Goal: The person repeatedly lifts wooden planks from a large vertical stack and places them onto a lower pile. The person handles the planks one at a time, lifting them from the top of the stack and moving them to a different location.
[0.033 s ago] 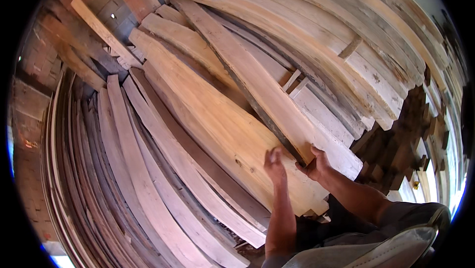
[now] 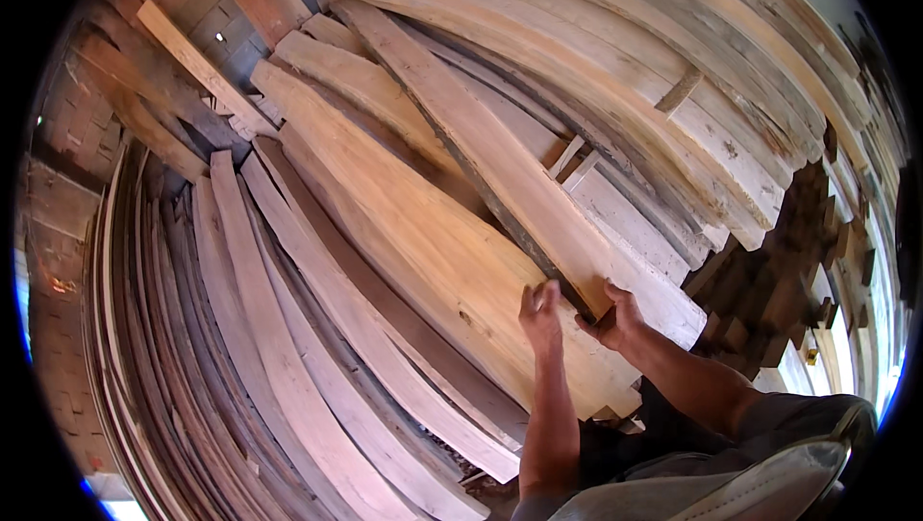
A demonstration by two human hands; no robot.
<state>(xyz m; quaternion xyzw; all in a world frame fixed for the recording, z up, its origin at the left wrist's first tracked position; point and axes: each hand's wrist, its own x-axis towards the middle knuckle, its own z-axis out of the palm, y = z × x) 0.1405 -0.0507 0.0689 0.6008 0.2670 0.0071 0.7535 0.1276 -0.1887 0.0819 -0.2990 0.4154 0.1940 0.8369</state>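
A long pale plank [image 2: 500,170] lies slanted on top of a stack of boards, running from the upper left down toward me. My right hand [image 2: 620,317] grips its near end from the right. My left hand [image 2: 540,314] is curled on the plank's dark left edge, just beside the right hand. Under it lies a wider, yellowish plank [image 2: 413,242] with a wavy edge. Both my forearms come up from the lower edge.
Many long boards [image 2: 288,377] fan out on the left and below, and more planks [image 2: 673,69] are stacked across the top right. A pile of dark short wood blocks [image 2: 798,261] stands at the right. A brick wall [image 2: 67,127] is at the far left.
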